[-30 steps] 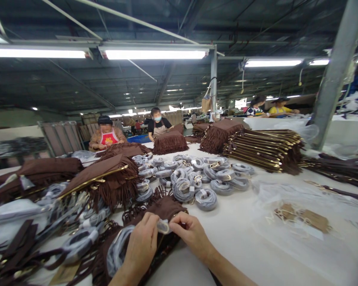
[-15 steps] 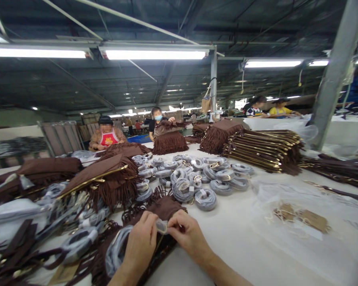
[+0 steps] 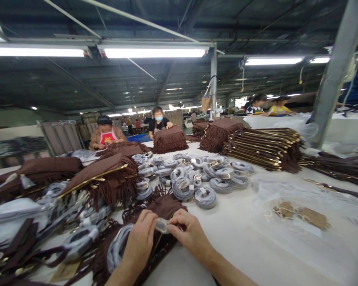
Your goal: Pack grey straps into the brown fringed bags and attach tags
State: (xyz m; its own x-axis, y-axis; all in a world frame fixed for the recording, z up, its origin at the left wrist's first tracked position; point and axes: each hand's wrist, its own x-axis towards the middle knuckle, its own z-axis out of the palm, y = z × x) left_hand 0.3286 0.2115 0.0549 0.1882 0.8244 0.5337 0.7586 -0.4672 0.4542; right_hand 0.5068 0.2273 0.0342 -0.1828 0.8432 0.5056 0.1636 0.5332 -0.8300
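A brown fringed bag (image 3: 164, 205) lies on the table beneath both hands, its edge running down toward me. Between my fingertips is a small piece in clear plastic wrap (image 3: 162, 225); what is inside it I cannot make out. My left hand (image 3: 141, 238) pinches its left end, fingers closed. At the other end my right hand (image 3: 189, 232) pinches it between thumb and fingers. Beside my left wrist, on the bag, rests a coiled strap (image 3: 116, 246) wrapped in grey film, partly hidden by that hand.
Several wrapped strap coils (image 3: 205, 198) cover the table's middle. Brown fringed bags (image 3: 107, 174) are stacked at left, with a gold-edged stack (image 3: 259, 149) at back right. Cardboard tags (image 3: 313, 216) lie with plastic film at right. Co-workers (image 3: 159, 123) are across the table.
Both hands keep their pinch, and the small wrapped piece shows slightly more between them. Across the table, a co-worker's brown piece has come down onto the stack.
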